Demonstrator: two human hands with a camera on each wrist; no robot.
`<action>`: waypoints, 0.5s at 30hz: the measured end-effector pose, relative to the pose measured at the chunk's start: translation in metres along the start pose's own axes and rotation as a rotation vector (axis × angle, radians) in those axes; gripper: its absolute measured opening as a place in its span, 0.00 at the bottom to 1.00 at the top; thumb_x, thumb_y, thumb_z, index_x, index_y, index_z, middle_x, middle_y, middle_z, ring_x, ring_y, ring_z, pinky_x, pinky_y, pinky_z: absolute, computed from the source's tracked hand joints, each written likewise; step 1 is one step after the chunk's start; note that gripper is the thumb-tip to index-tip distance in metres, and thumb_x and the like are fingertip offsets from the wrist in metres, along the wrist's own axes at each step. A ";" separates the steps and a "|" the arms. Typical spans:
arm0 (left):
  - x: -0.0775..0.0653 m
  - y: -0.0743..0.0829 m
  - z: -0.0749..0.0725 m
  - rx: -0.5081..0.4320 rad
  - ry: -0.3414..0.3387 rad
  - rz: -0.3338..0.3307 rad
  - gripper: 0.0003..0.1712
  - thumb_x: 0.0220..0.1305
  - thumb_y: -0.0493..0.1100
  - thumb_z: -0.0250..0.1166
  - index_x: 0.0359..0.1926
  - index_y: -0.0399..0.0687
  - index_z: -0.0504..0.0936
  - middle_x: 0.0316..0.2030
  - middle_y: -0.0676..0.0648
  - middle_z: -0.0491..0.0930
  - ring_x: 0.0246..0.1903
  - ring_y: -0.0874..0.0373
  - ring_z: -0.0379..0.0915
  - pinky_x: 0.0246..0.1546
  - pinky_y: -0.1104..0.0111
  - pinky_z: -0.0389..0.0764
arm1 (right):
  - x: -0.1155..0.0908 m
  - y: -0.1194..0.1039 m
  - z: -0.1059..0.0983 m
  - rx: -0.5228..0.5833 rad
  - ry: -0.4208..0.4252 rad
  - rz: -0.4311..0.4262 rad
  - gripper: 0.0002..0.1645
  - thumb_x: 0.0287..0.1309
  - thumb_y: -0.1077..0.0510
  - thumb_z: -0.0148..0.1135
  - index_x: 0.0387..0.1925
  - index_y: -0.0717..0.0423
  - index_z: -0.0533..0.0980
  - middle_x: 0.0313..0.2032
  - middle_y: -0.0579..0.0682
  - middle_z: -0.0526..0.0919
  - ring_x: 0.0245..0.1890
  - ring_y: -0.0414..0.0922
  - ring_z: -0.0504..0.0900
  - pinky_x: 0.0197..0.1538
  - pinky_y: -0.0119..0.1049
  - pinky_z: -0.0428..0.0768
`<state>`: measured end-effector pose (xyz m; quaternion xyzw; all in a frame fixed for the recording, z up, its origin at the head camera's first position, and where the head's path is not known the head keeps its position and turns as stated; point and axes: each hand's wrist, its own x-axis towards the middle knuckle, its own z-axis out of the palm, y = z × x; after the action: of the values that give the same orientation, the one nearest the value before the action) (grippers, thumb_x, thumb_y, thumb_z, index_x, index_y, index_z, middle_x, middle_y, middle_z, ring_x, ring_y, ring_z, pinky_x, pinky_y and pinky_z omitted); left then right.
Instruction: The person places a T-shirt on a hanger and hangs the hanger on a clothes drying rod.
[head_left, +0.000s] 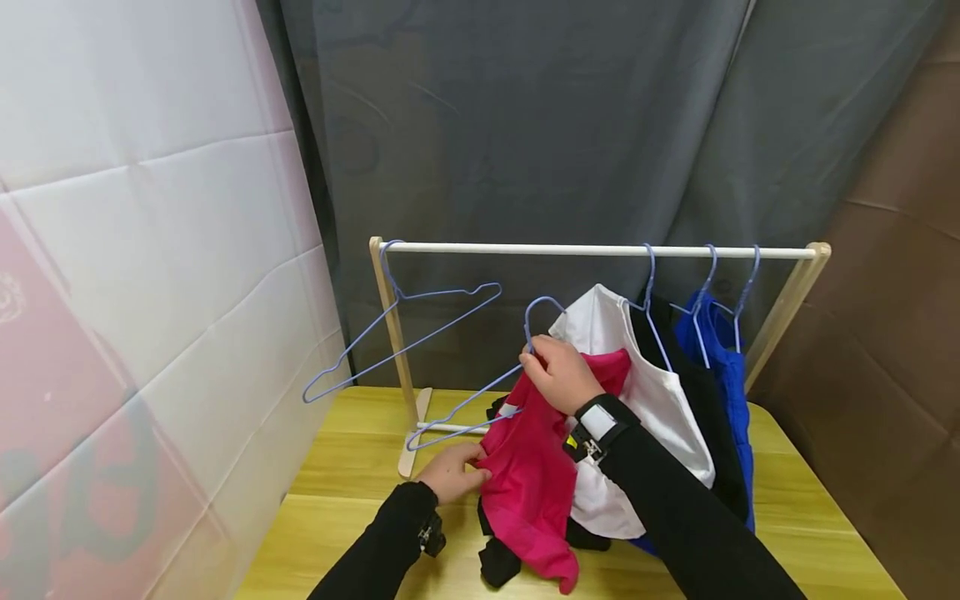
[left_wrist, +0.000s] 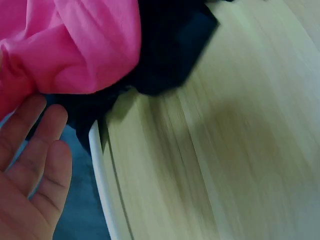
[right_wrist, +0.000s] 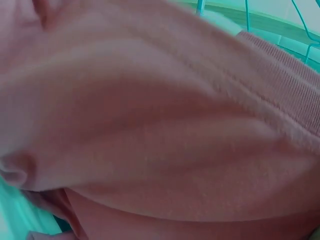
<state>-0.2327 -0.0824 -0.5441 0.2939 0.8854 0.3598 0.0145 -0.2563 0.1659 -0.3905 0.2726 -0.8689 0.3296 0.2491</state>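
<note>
My right hand (head_left: 562, 375) holds a blue wire hanger (head_left: 457, 408) just below its hook. The hanger's left half sticks out bare, while a pink shirt (head_left: 528, 492) hangs over its right side. With its fingers at the shirt's left edge, my left hand (head_left: 453, 473) pinches the fabric; in the left wrist view the other fingers (left_wrist: 52, 125) extend beside the pink cloth (left_wrist: 95, 45). Pink fabric (right_wrist: 150, 125) with a ribbed neckline (right_wrist: 285, 70) fills most of the right wrist view, and the right hand is hardly visible there.
A white-barred rack (head_left: 510, 248) stands on the wooden table (head_left: 345, 467). An unclothed hanger (head_left: 397, 296) hangs at its left end. White (head_left: 675, 417), black (head_left: 720, 417) and blue garments (head_left: 738, 400) hang at the right. Black cloth (head_left: 498, 562) lies beneath the pink shirt.
</note>
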 end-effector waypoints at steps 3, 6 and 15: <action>-0.009 -0.002 -0.008 0.024 -0.006 -0.040 0.09 0.64 0.50 0.68 0.30 0.59 0.76 0.33 0.60 0.78 0.35 0.64 0.74 0.37 0.68 0.74 | -0.001 0.001 0.000 -0.019 -0.007 -0.004 0.07 0.66 0.56 0.61 0.30 0.49 0.76 0.27 0.42 0.77 0.28 0.42 0.76 0.38 0.42 0.76; -0.017 -0.005 -0.021 0.003 -0.018 -0.093 0.10 0.64 0.53 0.69 0.29 0.61 0.76 0.28 0.61 0.74 0.26 0.65 0.67 0.28 0.69 0.67 | -0.002 0.003 0.000 -0.059 -0.015 -0.003 0.08 0.65 0.56 0.61 0.29 0.48 0.75 0.27 0.42 0.76 0.29 0.42 0.76 0.38 0.42 0.76; -0.026 -0.013 -0.067 0.019 0.091 -0.028 0.12 0.62 0.50 0.73 0.30 0.57 0.78 0.24 0.59 0.73 0.22 0.65 0.66 0.25 0.70 0.71 | -0.002 0.014 -0.003 -0.123 0.008 0.024 0.07 0.65 0.55 0.60 0.30 0.49 0.75 0.26 0.43 0.76 0.27 0.43 0.76 0.36 0.42 0.76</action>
<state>-0.2338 -0.1458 -0.5083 0.2652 0.8925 0.3641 -0.0234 -0.2630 0.1773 -0.3953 0.2451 -0.8897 0.2796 0.2648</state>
